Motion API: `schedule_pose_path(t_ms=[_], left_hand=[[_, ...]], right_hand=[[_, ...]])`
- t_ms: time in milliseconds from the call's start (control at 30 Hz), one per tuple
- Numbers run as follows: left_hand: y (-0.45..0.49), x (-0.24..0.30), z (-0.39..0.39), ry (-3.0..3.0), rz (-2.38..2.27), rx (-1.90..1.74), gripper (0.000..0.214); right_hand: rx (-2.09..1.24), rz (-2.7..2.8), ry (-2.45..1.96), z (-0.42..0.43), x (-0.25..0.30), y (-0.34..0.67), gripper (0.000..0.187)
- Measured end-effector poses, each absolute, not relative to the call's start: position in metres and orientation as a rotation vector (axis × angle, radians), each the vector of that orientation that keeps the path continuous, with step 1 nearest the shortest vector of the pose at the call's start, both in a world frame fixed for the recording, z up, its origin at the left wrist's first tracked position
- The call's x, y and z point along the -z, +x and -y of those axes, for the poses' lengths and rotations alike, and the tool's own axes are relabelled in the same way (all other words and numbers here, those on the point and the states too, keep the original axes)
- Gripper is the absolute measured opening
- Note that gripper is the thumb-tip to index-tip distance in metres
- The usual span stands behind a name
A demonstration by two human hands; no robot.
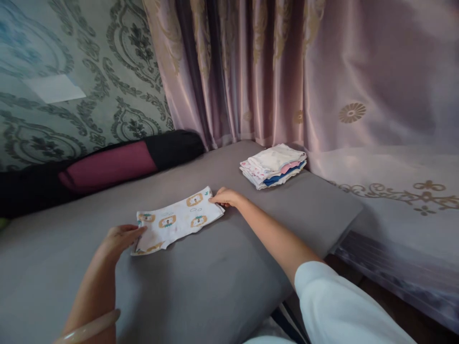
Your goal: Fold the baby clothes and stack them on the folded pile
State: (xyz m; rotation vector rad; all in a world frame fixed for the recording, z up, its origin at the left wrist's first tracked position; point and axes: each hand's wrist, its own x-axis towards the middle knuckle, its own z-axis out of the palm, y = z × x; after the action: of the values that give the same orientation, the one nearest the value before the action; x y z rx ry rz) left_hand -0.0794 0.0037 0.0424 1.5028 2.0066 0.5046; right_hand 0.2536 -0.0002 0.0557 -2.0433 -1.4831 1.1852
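Observation:
A folded white cloth with orange lion-like prints is stretched between my two hands, over the grey padded surface. My left hand pinches its left end, thumb and fingers closed on the edge. At the opposite end my right hand grips the right edge between thumb and fingers. The cloth's lower edge is uneven, and layers show at its right end. Beyond my right hand lies a stack of folded cloths, white on top with pink and blue layers below.
The grey mattress-like surface ends at an edge on the right. Along the patterned wall lies a long black and maroon bolster-shaped bundle. Pinkish curtains hang behind the stack and down the right side.

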Motion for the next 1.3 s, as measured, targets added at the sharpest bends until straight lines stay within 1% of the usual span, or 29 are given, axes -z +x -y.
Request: schedule_pose_path(t_ms=[100, 200, 300, 400, 533, 667, 767, 800, 867, 933, 1067, 1133, 1200, 1300], left_hand=[[-0.071, -0.064, -0.003, 1.496, -2.004, -0.551, 0.025], [-0.059, -0.091, 0.003, 1.54, -1.987, -0.602, 0.027], [-0.042, -0.119, 0.01, 1.569, -1.923, -0.646, 0.032], [-0.019, -0.139, 0.012, 1.595, -1.834, -0.735, 0.033], [0.025, -0.149, 0.002, 1.64, -1.622, -0.876, 0.03], [0.087, -0.147, -0.018, 1.63, -1.443, -0.978, 0.028], [0.139, -0.143, -0.033, 1.559, -1.297, -1.061, 0.023], [0.156, -0.142, -0.037, 1.528, -1.265, -1.083, 0.021], [0.188, -0.14, -0.043, 1.482, -1.188, -1.107, 0.019], [0.217, -0.137, -0.047, 1.424, -1.126, -1.123, 0.019], [0.269, -0.129, -0.048, 1.305, -1.046, -1.113, 0.018], [0.29, -0.122, -0.048, 1.24, -1.008, -1.095, 0.018], [0.308, -0.115, -0.047, 1.168, -0.999, -1.074, 0.019], [0.328, -0.106, -0.046, 1.068, -1.03, -1.042, 0.022]], right_hand=[[-1.19, 1.496, -1.973, 0.001, -0.063, 0.257, 0.02], [-1.162, 1.517, -1.919, 0.0, -0.072, 0.262, 0.013], [-1.068, 1.518, -1.885, -0.001, -0.087, 0.274, 0.013], [-0.917, 1.513, -1.9, -0.002, -0.108, 0.296, 0.015], [-0.795, 1.424, -1.977, 0.0, -0.142, 0.334, 0.009], [-0.705, 1.244, -2.071, 0.001, -0.171, 0.377, 0.014], [-0.65, 1.073, -2.064, -0.002, -0.186, 0.41, 0.005], [-0.626, 1.016, -2.069, -0.004, -0.19, 0.421, 0.007], [-0.552, 0.915, -2.086, -0.007, -0.195, 0.441, 0.018], [-0.457, 0.853, -2.1, -0.009, -0.198, 0.46, 0.025], [-0.208, 0.926, -2.127, -0.009, -0.196, 0.493, 0.02], [-0.065, 0.984, -2.153, -0.007, -0.194, 0.504, 0.023], [0.039, 1.013, -2.193, -0.005, -0.191, 0.512, 0.031], [0.073, 1.049, -2.247, -0.001, -0.187, 0.521, 0.043]])
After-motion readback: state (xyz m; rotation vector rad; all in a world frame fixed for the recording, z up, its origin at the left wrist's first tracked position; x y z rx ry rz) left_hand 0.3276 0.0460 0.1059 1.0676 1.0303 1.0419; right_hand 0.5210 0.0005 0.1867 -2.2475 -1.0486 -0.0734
